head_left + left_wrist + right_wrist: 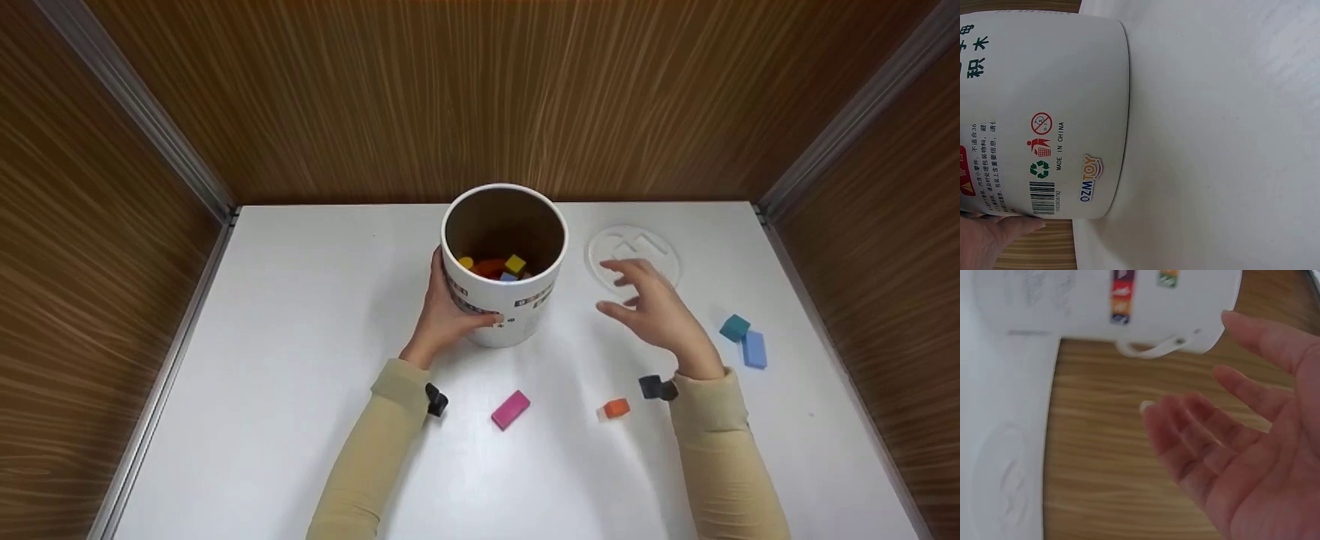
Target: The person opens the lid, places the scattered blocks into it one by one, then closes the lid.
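Note:
A tall white bucket (504,319) of toy blocks stands toward the back of the table, its mouth uncovered. Inside lie several blocks, among them a yellow block (515,264). My left hand (446,315) grips the bucket's left side, thumb across the front and fingers around the far side. In the left wrist view, printed labels cover the bucket wall (1072,84). To the right of the bucket my right hand (654,307) is raised with relaxed fingers and nothing in it. The right wrist view shows its fingers (1174,433) apart from the bucket and its white handle (1154,350).
A round white lid (671,262) lies behind the right hand. A pink block (511,410) and an orange block (616,408) rest nearer the front. Farther right are a teal block (735,328) and a blue block (754,350). Wood-grain panels (480,97) enclose the table.

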Available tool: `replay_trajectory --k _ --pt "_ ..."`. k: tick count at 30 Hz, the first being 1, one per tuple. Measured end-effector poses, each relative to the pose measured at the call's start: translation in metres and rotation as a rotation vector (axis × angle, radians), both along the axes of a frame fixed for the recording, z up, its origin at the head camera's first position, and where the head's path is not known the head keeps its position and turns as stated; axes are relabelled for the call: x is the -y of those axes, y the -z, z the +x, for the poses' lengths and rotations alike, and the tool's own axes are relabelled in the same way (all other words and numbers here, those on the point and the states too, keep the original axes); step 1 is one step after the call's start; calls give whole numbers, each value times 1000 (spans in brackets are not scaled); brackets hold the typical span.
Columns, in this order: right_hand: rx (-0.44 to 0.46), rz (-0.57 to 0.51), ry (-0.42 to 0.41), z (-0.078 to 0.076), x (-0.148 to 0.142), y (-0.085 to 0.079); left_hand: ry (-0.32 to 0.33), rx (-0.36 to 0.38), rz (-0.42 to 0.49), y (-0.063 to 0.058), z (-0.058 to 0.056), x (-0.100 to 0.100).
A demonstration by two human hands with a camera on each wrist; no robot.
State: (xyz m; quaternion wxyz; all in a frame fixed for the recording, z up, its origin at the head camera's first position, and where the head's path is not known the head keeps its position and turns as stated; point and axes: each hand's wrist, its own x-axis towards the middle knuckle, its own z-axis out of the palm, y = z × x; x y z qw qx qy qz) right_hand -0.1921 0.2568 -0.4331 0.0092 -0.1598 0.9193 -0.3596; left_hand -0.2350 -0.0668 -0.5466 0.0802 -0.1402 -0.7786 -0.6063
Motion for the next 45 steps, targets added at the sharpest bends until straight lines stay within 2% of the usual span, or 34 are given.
replay_trajectory --k 4,15,19,27,36,45 --pt "76 76 41 4 -21 17 1 -1 -4 0 0 0" --pt "130 195 221 9 -79 50 5 9 2 0 0 -1" --pt "168 237 296 10 -99 58 1 13 0 -1 0 -1" --pt "321 287 422 7 -129 69 5 10 4 -1 0 -2" --pt "390 314 427 6 -143 90 -1 25 -1 0 -1 -1" --pt "439 272 461 7 -141 90 -1 11 -4 0 -2 -2"
